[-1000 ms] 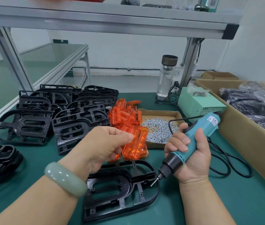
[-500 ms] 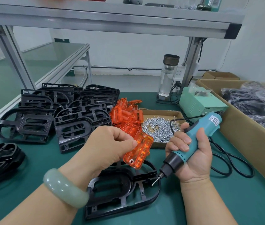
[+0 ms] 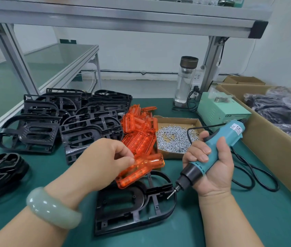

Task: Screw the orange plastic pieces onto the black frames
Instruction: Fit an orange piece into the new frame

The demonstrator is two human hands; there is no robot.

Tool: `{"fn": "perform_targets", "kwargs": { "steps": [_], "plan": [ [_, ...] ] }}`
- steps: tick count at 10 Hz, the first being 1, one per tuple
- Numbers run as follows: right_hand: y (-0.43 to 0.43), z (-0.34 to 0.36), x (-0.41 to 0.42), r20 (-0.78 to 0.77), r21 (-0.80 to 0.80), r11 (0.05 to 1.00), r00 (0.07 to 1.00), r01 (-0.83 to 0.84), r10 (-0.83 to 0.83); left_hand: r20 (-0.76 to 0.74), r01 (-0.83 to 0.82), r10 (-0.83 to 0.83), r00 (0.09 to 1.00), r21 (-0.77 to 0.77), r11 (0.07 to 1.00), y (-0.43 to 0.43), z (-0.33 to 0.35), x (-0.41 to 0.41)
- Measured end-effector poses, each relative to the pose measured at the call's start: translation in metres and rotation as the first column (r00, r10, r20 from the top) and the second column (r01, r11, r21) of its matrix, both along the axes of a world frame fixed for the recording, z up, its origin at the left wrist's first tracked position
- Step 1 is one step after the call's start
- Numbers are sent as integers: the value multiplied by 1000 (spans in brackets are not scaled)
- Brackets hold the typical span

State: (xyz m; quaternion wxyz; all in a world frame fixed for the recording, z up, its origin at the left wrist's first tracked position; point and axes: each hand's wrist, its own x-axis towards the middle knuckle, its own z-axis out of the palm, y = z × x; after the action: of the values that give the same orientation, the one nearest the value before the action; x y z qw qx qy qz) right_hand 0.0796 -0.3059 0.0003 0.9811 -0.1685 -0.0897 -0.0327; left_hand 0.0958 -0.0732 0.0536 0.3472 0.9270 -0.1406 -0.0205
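Bench: green mat (image 3: 230, 220), screw box (image 3: 175, 119) behind.
Orange piece (image 3: 141, 171): translucent, ribbed; left hand (image 3: 102, 161) pinches it over black frame (image 3: 123, 211).
Right hand (image 3: 212, 168): grasps teal screwdriver (image 3: 226, 138).

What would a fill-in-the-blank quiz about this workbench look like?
1. The left hand pinches a plastic piece coloured ____.
2. The right hand grips the electric screwdriver, whose bit points at the black ____.
3. The cardboard tray behind the hands holds silver ____.
Missing words: orange; frame; screws.
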Motion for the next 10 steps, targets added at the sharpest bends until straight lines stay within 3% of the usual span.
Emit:
{"fn": "perform_targets", "kwargs": {
  "steps": [1,4,10],
  "plan": [
    [0,0,0,0,1,1000,1000,-3,3,-32,21,-16,999,143,990,13,-4,-5],
    [2,-1,0,10,-27,1000,1000,-15,15,-58,52,-35,998,314,948,17,-23,-22],
    [2,-1,0,0,-40,999,1000,-12,12,252,-122,10,968,433,893,11,-46,-41]
  ]
}}
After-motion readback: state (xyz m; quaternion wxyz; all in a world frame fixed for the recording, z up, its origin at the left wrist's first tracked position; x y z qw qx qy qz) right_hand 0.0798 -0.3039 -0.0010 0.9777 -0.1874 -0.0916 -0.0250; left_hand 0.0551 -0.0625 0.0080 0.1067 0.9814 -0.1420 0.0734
